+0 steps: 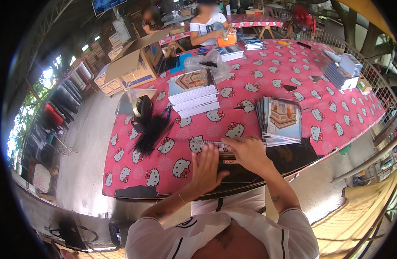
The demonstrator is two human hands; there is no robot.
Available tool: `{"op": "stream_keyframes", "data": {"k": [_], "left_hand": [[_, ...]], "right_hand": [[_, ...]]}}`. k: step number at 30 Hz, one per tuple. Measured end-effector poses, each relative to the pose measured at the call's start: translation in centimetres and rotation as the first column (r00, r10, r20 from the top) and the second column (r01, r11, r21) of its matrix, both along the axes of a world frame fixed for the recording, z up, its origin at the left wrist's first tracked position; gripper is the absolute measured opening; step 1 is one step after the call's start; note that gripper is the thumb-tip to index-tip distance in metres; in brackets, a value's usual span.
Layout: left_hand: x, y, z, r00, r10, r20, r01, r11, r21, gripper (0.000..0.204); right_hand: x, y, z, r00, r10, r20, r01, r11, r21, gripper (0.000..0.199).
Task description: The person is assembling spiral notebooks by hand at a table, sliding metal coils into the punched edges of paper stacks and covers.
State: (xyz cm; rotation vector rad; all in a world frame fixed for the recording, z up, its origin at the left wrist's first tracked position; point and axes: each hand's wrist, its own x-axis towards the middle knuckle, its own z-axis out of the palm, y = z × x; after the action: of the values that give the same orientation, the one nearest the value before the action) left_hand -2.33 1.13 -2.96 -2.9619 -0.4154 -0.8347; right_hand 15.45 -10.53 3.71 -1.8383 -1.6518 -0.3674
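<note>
At the near edge of the table, a spiral-bound notebook (212, 143) lies mostly hidden under my hands, its coil edge facing away from me. My left hand (205, 169) rests on it with fingers stretched out and thumb apart. My right hand (248, 153) is closed at the right end of the coil, thumb and fingers pinched together there. Left of my hands spreads a bundle of thin black binding coils (153, 134). Just right of them sits a stack of finished-looking spiral notebooks (281, 118) with a building pictured on the cover.
A taller notebook stack (194, 96) stands mid-table, near a black tape dispenser (142, 113). Behind are a plastic bag (208, 63) and a cardboard box (131, 69). More notebooks (341, 72) lie far right. Across the table a person (207, 26) holds an orange item.
</note>
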Motion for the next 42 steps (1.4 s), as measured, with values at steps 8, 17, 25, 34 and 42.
{"op": "stream_keyframes", "data": {"k": [8, 17, 25, 34, 42], "left_hand": [[0.7, -1.1, 2.6, 0.999, -0.032, -0.011, 0.032, 0.999, -0.035, 0.092], [2.5, -0.9, 3.4, 0.996, -0.019, -0.085, 0.021, 0.999, 0.029, 0.097], [0.8, -1.8, 3.3, 0.991, -0.131, -0.016, 0.130, 0.991, -0.041, 0.085], [3.0, 1.6, 6.6, 0.974, -0.218, -0.066, 0.219, 0.976, 0.009, 0.073], [4.9, 1.6, 6.1, 0.998, -0.002, 0.057, -0.002, 0.997, 0.078, 0.087]], "right_hand": [[0.3, 0.0, 0.4, 0.997, 0.046, -0.065, -0.047, 0.999, -0.013, 0.021], [0.4, -0.5, 0.8, 0.995, -0.016, -0.097, 0.006, 0.995, -0.101, 0.042], [2.9, -5.6, 0.5, 0.742, 0.249, -0.622, -0.120, 0.963, 0.241, 0.068], [2.0, -3.4, -5.7, 0.484, 0.262, -0.835, -0.012, 0.956, 0.293, 0.018], [0.7, -3.1, -5.8, 0.525, 0.161, -0.836, 0.058, 0.973, 0.224, 0.019]]}}
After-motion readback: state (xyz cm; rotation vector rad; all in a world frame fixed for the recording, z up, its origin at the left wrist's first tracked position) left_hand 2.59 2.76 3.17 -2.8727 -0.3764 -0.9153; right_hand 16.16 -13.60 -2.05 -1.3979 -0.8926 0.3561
